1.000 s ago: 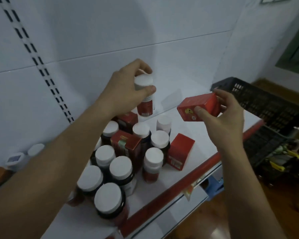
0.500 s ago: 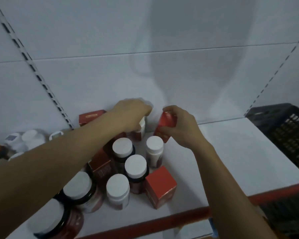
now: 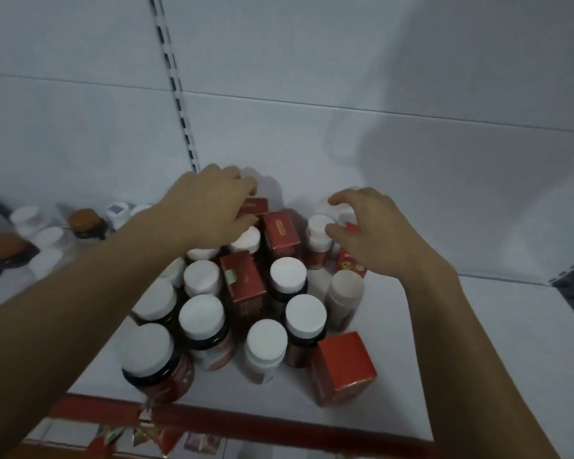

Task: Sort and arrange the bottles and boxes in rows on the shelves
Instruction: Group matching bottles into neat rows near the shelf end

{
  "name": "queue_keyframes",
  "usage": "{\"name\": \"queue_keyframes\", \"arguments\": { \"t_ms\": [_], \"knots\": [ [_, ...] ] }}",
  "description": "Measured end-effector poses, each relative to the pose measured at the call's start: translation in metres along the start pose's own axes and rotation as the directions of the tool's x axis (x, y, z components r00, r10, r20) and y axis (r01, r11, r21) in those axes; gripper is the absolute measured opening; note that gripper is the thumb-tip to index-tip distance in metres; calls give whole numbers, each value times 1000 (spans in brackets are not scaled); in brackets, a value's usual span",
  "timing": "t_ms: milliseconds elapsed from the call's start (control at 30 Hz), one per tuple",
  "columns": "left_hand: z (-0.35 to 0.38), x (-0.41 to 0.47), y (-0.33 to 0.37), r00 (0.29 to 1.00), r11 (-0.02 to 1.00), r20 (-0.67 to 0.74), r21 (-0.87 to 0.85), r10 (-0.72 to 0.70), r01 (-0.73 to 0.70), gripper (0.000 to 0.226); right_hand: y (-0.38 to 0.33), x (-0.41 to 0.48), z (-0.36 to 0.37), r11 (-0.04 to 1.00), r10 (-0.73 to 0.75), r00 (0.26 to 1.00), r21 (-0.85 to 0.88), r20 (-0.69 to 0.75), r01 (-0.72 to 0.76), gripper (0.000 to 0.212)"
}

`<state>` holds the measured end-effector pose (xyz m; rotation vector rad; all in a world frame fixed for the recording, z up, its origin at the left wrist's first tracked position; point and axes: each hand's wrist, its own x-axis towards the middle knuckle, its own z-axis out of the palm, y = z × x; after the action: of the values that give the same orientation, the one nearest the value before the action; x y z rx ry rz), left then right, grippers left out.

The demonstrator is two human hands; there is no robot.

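Landmark: central red box [image 3: 242, 283], upright in the cluster on the shelf [image 3: 461, 342].

Left hand [image 3: 206, 210] reaches behind the central red box, close to the back panel; fingers curled round a small red box [image 3: 255, 206], grasping it near its top; judged: seating it at the back, where a row of boxes could start.

Right hand [image 3: 375, 233] sits behind and right of the central red box; fingers loosely curved, grasping nothing; thumb just beside a white-capped bottle [image 3: 318, 228]; a yellow-marked red box [image 3: 349, 265] stands under the palm; judged: poised to steady or pick one of these.

Other bottles crowd left of and in front of the central red box, mixed with boxes; a front red box [image 3: 342, 366] stands askew, in front and to the right; rows not yet formed.
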<state>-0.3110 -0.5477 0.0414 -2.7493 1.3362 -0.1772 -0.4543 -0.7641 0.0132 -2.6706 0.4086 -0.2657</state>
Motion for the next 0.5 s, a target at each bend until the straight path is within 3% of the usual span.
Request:
{"name": "queue_keyframes", "arguments": {
  "t_ms": [200, 367, 500],
  "knots": [
    [7, -93, -89, 936, 937, -66, -53, -347, 344, 49, -79, -4, 26, 994, -100, 990, -42, 97, 105, 49],
    [22, -202, -191, 779, 787, -118, -124, -616, 604, 45, -158, -12, 62, 981, -187, 974, -22, 130, 191, 55],
    [39, -294, -265, 643, 643, -90, -242, -760, 726, 54, -246, -9, 107, 962, -275, 957, 34, 98, 273, 52]
  ]
}}
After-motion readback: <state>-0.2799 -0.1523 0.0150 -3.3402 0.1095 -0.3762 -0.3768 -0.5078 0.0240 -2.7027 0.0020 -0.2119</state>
